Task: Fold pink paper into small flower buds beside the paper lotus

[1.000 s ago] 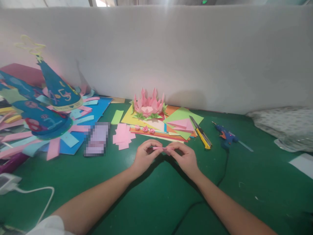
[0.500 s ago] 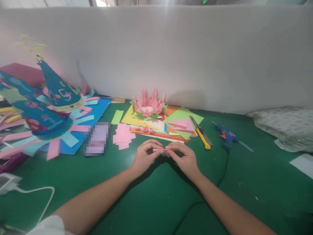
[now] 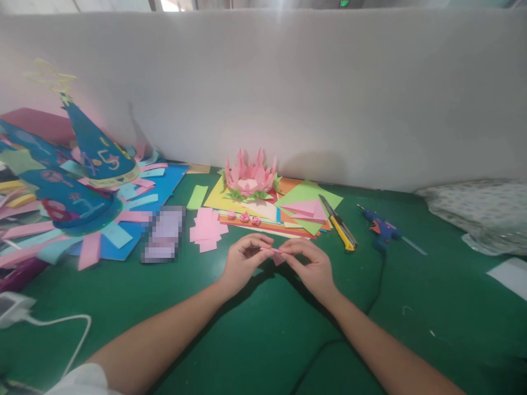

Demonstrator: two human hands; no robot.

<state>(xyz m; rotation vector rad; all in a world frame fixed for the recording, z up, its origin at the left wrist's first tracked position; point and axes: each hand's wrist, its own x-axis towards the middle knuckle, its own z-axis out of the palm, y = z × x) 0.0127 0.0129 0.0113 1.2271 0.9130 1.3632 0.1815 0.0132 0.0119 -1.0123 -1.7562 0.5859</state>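
Note:
A small folded piece of pink paper (image 3: 278, 258) is pinched between my two hands, a little above the green table (image 3: 263, 340). My left hand (image 3: 242, 263) grips its left end between thumb and fingers. The right end is held the same way by my right hand (image 3: 310, 265). Just beyond my hands lie small pink paper roses (image 3: 245, 217) on a stack of coloured paper (image 3: 284, 229). On that stack stands a pink paper lotus (image 3: 251, 178) with green leaves. Loose pink paper slips (image 3: 206, 227) are spread to the left of my hands.
A yellow utility knife (image 3: 341, 227) and a blue glue gun (image 3: 382, 226) with a trailing cord lie to the right. At the left are a phone (image 3: 163, 233), blue paper cone hats (image 3: 99, 148) and a white charger (image 3: 16, 307). A pale partition (image 3: 370, 99) stands behind.
The pink paper has tilted, so a flap now shows hanging below its upper edge. Both hands stay in almost the same place.

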